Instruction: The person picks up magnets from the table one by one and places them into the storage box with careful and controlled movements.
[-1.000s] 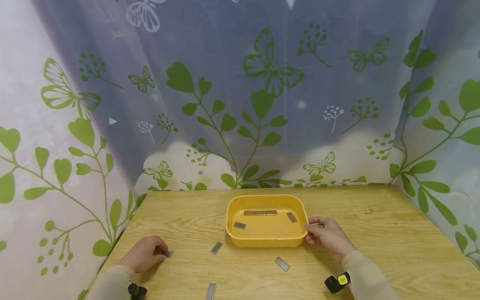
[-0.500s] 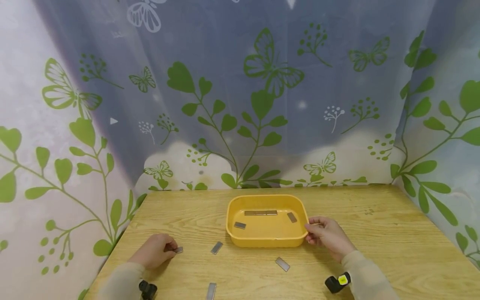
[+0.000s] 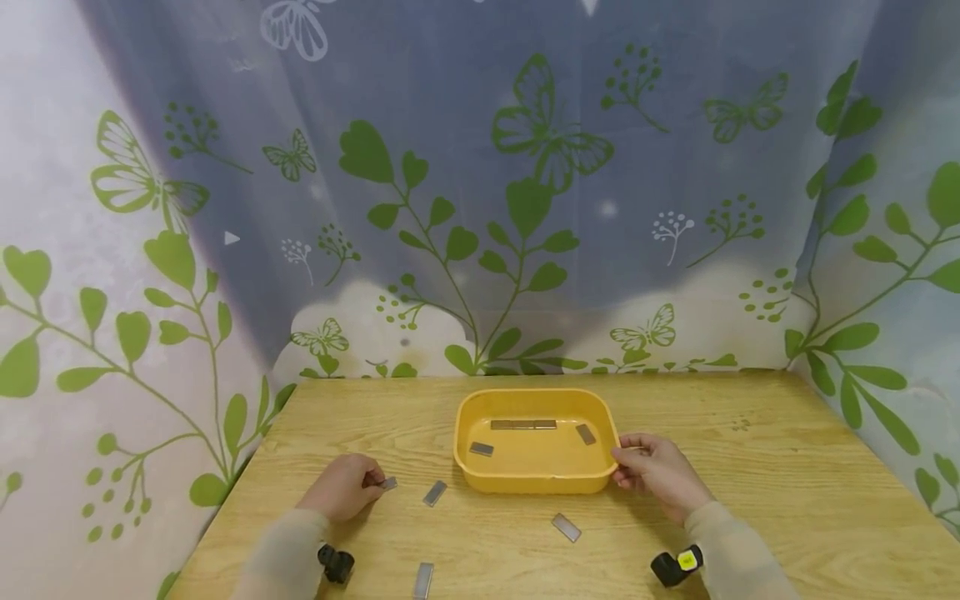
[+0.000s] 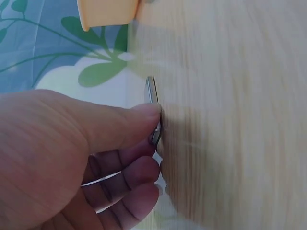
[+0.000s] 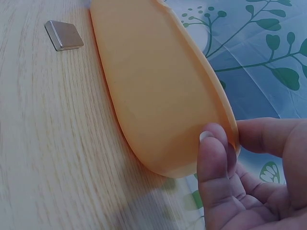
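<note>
My left hand [image 3: 347,489] pinches a small flat silver metal block [image 4: 152,88] between thumb and fingers, close over the table, left of a yellow plastic tub [image 3: 536,483]. Part of that block is hidden behind the thumb. At the tub's right end, my right hand [image 3: 660,473] grips the rim, thumb on one side of the wall and fingers on the other, as the right wrist view shows. Inside the tub lie several similar blocks: a row along the back, one block [image 3: 482,449] at the left and another block [image 3: 585,434] at the right.
Loose metal blocks lie on the wooden table [image 3: 750,467]: one block [image 3: 434,493] between left hand and tub, a second block [image 3: 566,527] in front of the tub, a third block [image 3: 423,581] near the front. A patterned curtain [image 3: 450,167] encloses the back and sides.
The left hand has moved right and somewhat away from me, carrying the pinched metal block toward the tub. The right hand and tub have stayed in place.
</note>
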Action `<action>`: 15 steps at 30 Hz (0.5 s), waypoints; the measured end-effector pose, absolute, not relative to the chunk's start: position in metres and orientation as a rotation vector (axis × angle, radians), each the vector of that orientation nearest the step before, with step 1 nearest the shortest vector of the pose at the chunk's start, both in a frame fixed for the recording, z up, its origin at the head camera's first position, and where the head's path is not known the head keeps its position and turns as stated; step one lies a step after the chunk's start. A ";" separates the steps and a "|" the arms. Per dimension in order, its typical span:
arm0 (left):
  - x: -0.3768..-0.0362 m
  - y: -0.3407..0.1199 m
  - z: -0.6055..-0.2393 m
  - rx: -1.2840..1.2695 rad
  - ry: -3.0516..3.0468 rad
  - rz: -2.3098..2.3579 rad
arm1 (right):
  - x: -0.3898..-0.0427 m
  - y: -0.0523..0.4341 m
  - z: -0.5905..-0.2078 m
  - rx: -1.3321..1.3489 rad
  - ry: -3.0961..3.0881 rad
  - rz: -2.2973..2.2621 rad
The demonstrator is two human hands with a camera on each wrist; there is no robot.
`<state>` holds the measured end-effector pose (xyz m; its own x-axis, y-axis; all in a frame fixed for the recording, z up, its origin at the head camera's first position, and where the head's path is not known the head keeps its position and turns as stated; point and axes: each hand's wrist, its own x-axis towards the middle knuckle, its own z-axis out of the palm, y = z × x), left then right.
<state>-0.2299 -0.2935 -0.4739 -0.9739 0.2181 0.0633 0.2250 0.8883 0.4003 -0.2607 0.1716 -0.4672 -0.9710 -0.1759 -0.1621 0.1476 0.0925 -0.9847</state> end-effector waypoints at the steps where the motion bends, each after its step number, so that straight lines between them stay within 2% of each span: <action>1: -0.231 -0.291 -0.474 -0.338 -3.031 -0.653 | -0.261 0.172 -0.467 -0.028 2.132 -1.968; 15: -0.243 -0.281 -0.485 -0.126 -2.957 -0.776 | -0.260 0.171 -0.467 -0.025 2.148 -1.964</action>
<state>-0.2429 -0.2811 -0.4853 -0.9933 0.0587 0.0999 0.1002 0.8683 0.4858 -0.2598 0.1708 -0.4667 -0.9734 -0.1667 -0.1572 0.1417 0.1012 -0.9847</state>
